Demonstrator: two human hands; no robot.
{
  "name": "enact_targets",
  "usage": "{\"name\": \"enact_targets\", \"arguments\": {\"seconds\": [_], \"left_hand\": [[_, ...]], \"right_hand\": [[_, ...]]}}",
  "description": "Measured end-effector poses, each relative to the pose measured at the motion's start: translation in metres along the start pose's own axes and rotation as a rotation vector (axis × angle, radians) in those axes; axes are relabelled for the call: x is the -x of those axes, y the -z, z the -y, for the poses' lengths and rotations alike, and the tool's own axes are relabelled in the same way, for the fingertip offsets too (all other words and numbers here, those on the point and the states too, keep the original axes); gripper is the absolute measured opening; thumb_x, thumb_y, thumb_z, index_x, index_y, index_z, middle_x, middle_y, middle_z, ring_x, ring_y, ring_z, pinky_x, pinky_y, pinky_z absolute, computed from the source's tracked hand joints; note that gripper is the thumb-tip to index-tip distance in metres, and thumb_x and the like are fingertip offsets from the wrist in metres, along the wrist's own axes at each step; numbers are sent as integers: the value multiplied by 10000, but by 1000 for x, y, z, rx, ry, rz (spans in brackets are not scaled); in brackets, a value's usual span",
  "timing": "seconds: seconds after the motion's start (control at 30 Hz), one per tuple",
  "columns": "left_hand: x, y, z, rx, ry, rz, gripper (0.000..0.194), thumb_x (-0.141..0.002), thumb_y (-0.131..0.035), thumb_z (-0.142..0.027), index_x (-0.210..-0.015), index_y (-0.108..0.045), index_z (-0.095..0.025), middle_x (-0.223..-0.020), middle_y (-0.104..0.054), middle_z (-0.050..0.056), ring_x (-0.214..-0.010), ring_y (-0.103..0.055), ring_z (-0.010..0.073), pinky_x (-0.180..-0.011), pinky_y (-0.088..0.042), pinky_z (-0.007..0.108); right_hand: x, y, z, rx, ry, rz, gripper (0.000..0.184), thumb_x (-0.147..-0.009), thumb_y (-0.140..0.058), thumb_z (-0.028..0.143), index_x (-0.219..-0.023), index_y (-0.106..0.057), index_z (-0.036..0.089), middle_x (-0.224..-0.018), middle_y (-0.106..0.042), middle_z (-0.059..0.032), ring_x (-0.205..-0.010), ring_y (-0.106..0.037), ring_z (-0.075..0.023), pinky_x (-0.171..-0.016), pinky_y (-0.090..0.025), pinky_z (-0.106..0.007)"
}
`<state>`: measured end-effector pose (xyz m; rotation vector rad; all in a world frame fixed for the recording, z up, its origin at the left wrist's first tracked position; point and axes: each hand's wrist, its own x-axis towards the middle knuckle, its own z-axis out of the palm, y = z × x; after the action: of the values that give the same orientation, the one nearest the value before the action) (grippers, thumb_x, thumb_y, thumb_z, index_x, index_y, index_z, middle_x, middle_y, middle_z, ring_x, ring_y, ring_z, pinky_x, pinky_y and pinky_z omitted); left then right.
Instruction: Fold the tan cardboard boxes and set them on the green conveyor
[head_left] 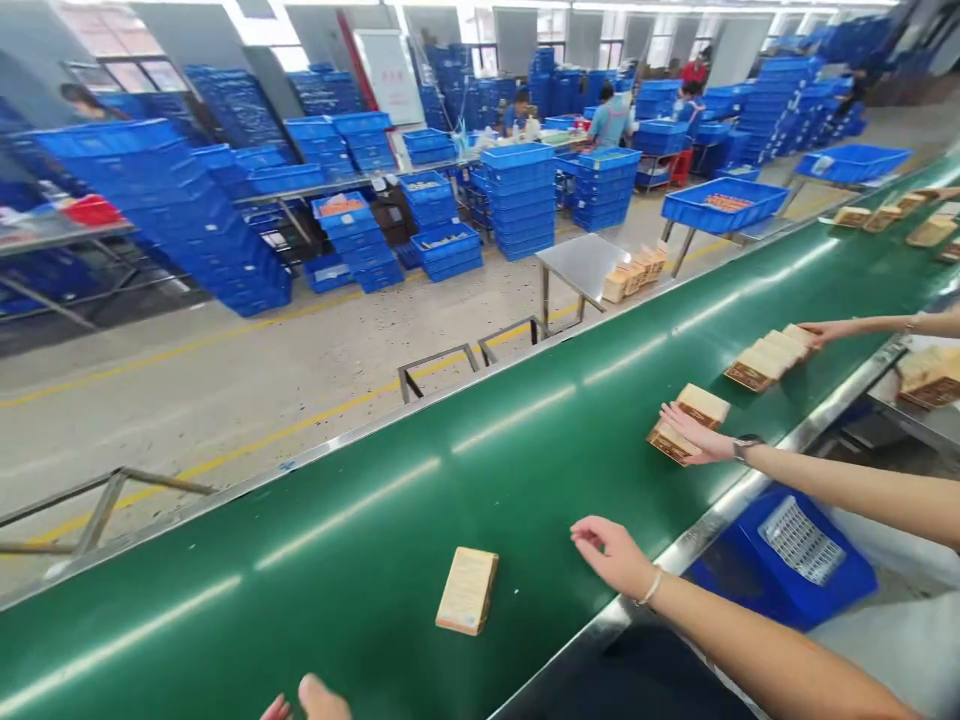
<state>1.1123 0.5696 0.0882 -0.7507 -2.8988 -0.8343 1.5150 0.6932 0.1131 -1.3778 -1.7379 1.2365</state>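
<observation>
Your left hand (315, 700) sits just below the carton (466, 590), too cropped to read; your right hand (611, 555) is open, empty, beside it. Reaching now: this calls for a grip.

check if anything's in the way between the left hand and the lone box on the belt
Nothing visible stands in the way. Only the bare green belt lies between the left hand and the box. Another person's fingertips show at the bottom edge, beyond the box, not between them.
</observation>
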Motion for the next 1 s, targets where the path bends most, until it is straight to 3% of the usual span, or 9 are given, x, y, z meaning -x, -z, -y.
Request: {"name": "enact_targets", "arguments": {"seconds": [0.03, 0.07, 0.17, 0.23, 0.33, 0.43, 0.7, 0.87, 1.0], "left_hand": [[10, -16, -27, 78, 123, 15, 497, -770, -465, -477, -1231, -541, -307, -891, -682, 35, -905, -662, 305, -824, -560, 446], [20, -30, -53, 144, 79, 134, 549, -768, -458, -498, -1255, -518, -252, -953, -678, 49, -933, -659, 293, -860, -556, 432], [52, -61, -109, 40, -260, 591, 744, -706, -564, -501, -1327, -446, -110, -1230, -601, 163, -1163, -576, 352, -1003, -470, 463], [74, -73, -125, -171, -341, 755, 841, -686, -614, -466, -1390, -366, -79, -1308, -540, 219, -1213, -535, 403, -1020, -434, 510], [101, -89, -134, -332, -290, 796, 860, -736, -584, -442, -1440, -267, -62, -1306, -528, 244, -1219, -533, 411, -1013, -430, 509], [118, -108, -150, -243, -258, 820, 885, -765, -555, -489, -1417, -256, 30, -1320, -502, 289, -1275, -498, 373, -1063, -410, 417], [214, -146, -265, -291, -325, 893, 877, -780, -549, -561, -1445, -263, -67, -1358, -458, 271, -1226, -545, 369, -1016, -442, 446], [260, -162, -315, -89, -404, 975, 777, -801, -601, -408, -1400, -310, -8, -1347, -484, 276, -1277, -505, 316, -1072, -393, 373], [268, -180, -344, 5, -298, 1035, 679, -793, -637, -368, -1337, -396, -42, -1262, -572, 240, -1192, -574, 285, -997, -458, 338]], "right_hand": [[15, 19, -15, -1, -70, -89, 262, -779, -541, 395, -870, -660, 180, -831, -701, -86, -767, -659, -208, -742, -548, -351], [30, 35, -29, -1, -134, -165, 300, -768, -538, 439, -862, -661, 182, -811, -699, -83, -750, -656, -213, -726, -549, -354], [76, 76, -65, -1, -284, -308, 381, -724, -529, 533, -820, -670, 193, -775, -699, -75, -734, -653, -223, -710, -549, -351], [103, 97, -86, -1, -356, -366, 400, -702, -522, 557, -800, -675, 201, -779, -706, -76, -746, -659, -230, -727, -549, -349], [131, 123, -117, -2, -447, -432, 404, -655, -524, 562, -781, -677, 210, -782, -715, -77, -763, -667, -242, -756, -547, -355], [145, 150, -146, -29, -550, -456, 412, -597, -511, 564, -747, -664, 211, -739, -707, -72, -732, -667, -248, -741, -546, -367], [144, 225, -185, -121, -644, -489, 399, -529, -496, 545, -723, -617, 218, -728, -681, -75, -775, -656, -258, -792, -529, -388], [152, 234, -199, -241, -774, -610, 360, -468, -500, 560, -680, -546, 274, -680, -643, -85, -728, -652, -278, -729, -543, -424], [180, 222, -200, -275, -801, -513, 329, -429, -561, 542, -663, -586, 311, -718, -688, -54, -756, -665, -299, -738, -556, -430]]}}
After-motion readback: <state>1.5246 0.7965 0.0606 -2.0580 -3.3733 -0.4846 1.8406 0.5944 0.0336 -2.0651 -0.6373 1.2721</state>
